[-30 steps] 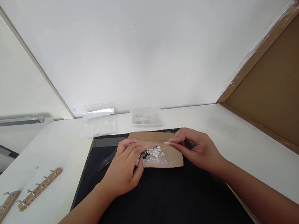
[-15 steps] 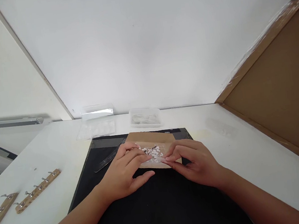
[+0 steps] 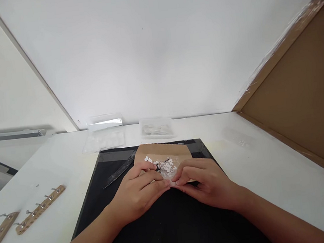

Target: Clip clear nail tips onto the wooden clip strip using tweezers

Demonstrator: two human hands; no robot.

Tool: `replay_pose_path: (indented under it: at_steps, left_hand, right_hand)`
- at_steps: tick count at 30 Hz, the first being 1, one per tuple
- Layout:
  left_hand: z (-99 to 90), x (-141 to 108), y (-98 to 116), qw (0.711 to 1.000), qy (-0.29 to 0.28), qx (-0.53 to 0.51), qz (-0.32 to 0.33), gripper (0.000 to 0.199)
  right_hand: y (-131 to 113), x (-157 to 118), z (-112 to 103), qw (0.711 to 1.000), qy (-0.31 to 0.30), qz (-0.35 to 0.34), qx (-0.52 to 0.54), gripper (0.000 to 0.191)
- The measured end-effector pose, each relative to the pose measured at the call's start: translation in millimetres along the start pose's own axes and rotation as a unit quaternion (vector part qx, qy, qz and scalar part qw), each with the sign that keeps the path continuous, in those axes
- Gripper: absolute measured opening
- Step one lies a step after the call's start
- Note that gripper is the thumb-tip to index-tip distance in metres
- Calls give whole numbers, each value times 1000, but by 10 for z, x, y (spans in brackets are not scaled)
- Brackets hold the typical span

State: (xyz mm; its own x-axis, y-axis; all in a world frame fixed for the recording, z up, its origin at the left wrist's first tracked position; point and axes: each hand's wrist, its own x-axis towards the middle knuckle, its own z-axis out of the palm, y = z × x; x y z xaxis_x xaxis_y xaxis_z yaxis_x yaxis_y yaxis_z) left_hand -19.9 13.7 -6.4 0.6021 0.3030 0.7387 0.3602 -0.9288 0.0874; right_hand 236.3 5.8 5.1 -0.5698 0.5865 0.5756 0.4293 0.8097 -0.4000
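Note:
On a black mat (image 3: 174,225) lies a brown paper sheet (image 3: 160,148), with a cluster of small white flower-like pieces (image 3: 167,166) and some clear material on it. My left hand (image 3: 142,192) is at the sheet's near edge, thumb and fingers pressed together. Close against it, my right hand (image 3: 205,183) is closed in a pinch. Between both sets of fingertips shows a pale translucent piece (image 3: 173,183); its ends are hidden by the fingers. To the left of the sheet rests a curved dark strip (image 3: 120,171).
At the back stand an open clear plastic case (image 3: 105,137) and a lidless clear tray (image 3: 157,128) with contents. Two wooden strips with metal hooks, one nearer (image 3: 40,208), lie at left. A clear plastic piece (image 3: 240,139) and a large cardboard panel (image 3: 296,94) are at right.
My left hand has moved slightly right and its thumb has closed against the fingers. Both hands' fingertips have come together at the near edge. More white pieces show at upper left.

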Motion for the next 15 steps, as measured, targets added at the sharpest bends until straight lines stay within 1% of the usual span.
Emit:
replay_pose_path:
  at_steps: [3,6,8,10,11,13,15]
  left_hand:
    - [-2,-10,-30,1000,9,11,-28,23]
    - [6,-17,-80,998,29,20,-53,21]
    - [12,-19,-111,996,47,22,-67,21]
    - [16,-19,-129,995,55,23,-75,21]
    - [17,-18,-132,995,56,23,-77,21]
    - [16,-16,-128,995,56,24,-74,21]
    - [15,-13,-118,996,55,24,-70,21]
  right_hand:
    - [79,18,-116,1000,11,23,4,8]
    - [209,50,-306,996,60,50,-42,2]
    - [334,49,-429,988,89,95,-85,12]
    - [478,18,-520,975,94,162,-122,20]
    - [551,-6,-550,967,85,199,-133,21]
    - [680,-58,-582,952,48,266,-142,23]
    - [773,-104,-591,949,2,284,-139,24]
